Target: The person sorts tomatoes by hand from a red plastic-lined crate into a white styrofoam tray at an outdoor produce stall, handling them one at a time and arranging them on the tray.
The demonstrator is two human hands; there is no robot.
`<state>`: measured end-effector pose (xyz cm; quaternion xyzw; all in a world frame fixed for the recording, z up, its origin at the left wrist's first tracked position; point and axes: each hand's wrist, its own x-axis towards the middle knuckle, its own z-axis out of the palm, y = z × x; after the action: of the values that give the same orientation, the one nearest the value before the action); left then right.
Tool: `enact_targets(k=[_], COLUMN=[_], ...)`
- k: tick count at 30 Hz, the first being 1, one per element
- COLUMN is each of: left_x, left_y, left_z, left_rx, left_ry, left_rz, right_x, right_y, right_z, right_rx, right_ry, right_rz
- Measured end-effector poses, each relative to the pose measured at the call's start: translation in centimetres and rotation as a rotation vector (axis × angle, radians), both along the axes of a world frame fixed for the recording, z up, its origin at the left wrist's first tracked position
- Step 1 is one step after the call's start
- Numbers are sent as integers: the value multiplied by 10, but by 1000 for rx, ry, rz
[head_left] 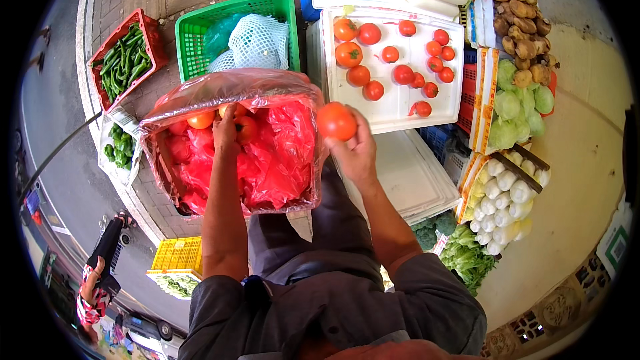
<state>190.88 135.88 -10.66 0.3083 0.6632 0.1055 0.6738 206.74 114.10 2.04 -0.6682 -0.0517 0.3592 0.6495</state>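
My right hand [359,155] grips a large red tomato [337,121] between the box and the foam tray. Inside a box lined with clear plastic [235,82], my left hand [225,127] reaches down among tomatoes. One orange-red tomato [201,120] lies left of that hand and another tomato [246,130] is right beside it. Its fingertips are partly hidden, so its hold is unclear. Crumpled red plastic bags [272,160] cover much of the box. At right, a white foam tray [390,92] carries several loose tomatoes, larger ones along its left side.
A green crate [185,45] with netting stands beyond the box. Green peppers fill a red crate [159,42] at left. A closed white foam box [407,175] sits below the tomato tray. Potatoes [522,25] and cabbages [517,105] line the right. A person [97,280] is at lower left.
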Motion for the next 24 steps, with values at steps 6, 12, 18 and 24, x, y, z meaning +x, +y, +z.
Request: enact_targets(k=[6, 12, 18, 24], left_x=[-5, -25, -37, -7], left_y=[0, 6, -5, -26], left_z=[-5, 25, 86, 141], left_rx=[-75, -301, -203, -235], left_ry=[-57, -267, -384, -588], left_rz=[-54, -12, -68, -122], right_x=[48, 11, 36, 107], right_y=[-47, -40, -63, -35], right_z=[-149, -192, -176, -174], right_rx=[-832, -831, -753, -1040], right_ry=[-390, -691, -789, -822], right_rz=[5, -2, 72, 231])
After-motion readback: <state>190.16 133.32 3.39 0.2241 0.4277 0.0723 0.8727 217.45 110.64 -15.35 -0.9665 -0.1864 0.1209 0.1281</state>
